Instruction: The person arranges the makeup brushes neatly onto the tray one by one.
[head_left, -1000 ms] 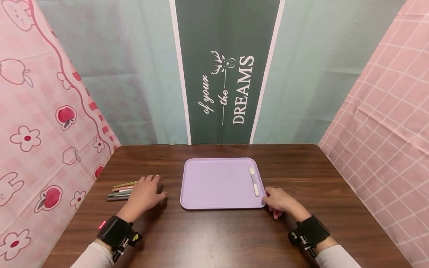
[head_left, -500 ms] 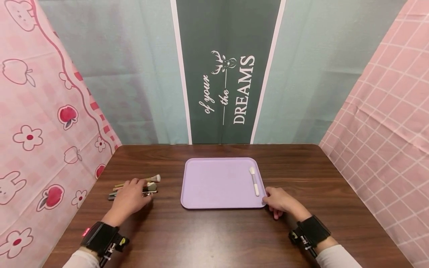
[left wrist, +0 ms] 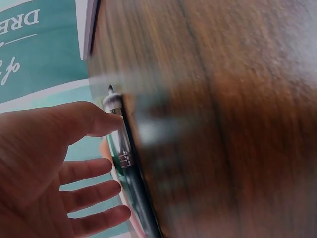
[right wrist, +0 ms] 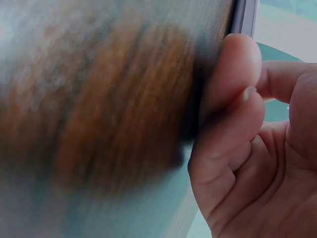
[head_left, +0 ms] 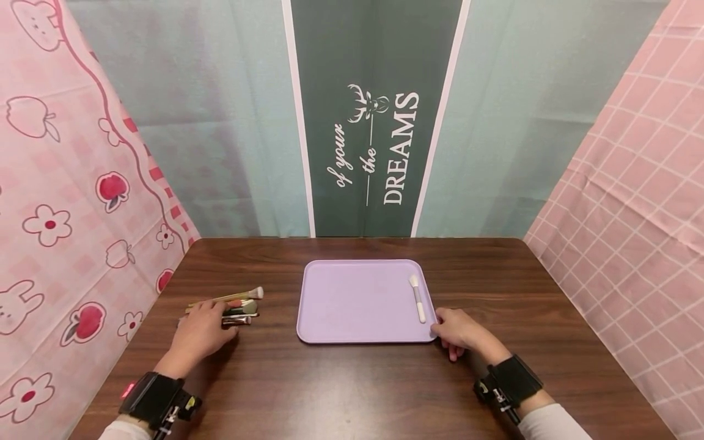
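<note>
Several makeup brushes (head_left: 242, 307) lie in a loose bunch on the left of the table, heads pointing right. Over their handles is my left hand (head_left: 199, 333), thumb and fingers apart. The left wrist view shows a dark-handled brush (left wrist: 136, 186) just beyond the fingertips of that hand (left wrist: 74, 148); whether they touch is unclear. My right hand (head_left: 458, 329) holds the near right corner of a lilac tray (head_left: 357, 302), its other fingers curled below. In the right wrist view this hand (right wrist: 247, 134) meets the tray edge (right wrist: 242, 17). One white-and-grey makeup brush (head_left: 418, 299) lies in the tray along its right side.
The dark wooden table (head_left: 341, 391) runs back to a green and teal curtain (head_left: 363, 122). Pink cloths hang on the left (head_left: 82, 201) and right (head_left: 632, 201) sides. Bare wood lies between the brush bunch and the tray.
My left hand has drawn back to the left along the brushes, uncovering their heads. The right hand, the tray and the brush in it stay where they were.
</note>
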Available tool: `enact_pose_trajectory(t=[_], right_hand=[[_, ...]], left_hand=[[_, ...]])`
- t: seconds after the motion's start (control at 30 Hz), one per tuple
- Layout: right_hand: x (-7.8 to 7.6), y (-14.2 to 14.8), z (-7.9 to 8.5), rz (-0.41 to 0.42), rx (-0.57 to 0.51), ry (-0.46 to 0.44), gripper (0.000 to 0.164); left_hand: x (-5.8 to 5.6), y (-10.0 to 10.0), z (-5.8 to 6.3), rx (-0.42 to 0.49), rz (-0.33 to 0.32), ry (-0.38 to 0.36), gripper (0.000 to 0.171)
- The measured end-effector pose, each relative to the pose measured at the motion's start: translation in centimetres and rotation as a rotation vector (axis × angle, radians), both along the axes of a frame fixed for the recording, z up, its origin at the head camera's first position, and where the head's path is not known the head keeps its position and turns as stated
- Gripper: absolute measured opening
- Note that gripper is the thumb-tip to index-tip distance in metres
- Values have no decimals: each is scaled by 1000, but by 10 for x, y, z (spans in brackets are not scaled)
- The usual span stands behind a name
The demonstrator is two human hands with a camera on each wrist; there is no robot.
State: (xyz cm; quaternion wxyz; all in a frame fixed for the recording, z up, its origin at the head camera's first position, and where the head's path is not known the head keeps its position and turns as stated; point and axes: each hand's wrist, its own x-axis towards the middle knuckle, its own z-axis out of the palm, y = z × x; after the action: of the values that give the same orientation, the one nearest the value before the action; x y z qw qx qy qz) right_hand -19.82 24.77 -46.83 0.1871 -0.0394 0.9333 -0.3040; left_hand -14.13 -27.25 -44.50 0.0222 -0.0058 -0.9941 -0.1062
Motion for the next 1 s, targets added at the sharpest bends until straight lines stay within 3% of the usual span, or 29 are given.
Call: enact_pose_trajectory(t=[0.3,0.67,0.83,1.0], right_hand=[[1,1,-1,11,1,-5,9],[0,3,-1,5,-7,-3,9],[0,3,-1,7,-4,-1,10],[-1,3,-2,10,-5,-1,10]], left_hand=[[-1,-3,-1,-1,8,-34,55],[-2,-2,-1,-18,-2,-47,37],[-3,-4,-5,-43,-21,-5,20],[-2,-6,-7,-97,-76,52,13]])
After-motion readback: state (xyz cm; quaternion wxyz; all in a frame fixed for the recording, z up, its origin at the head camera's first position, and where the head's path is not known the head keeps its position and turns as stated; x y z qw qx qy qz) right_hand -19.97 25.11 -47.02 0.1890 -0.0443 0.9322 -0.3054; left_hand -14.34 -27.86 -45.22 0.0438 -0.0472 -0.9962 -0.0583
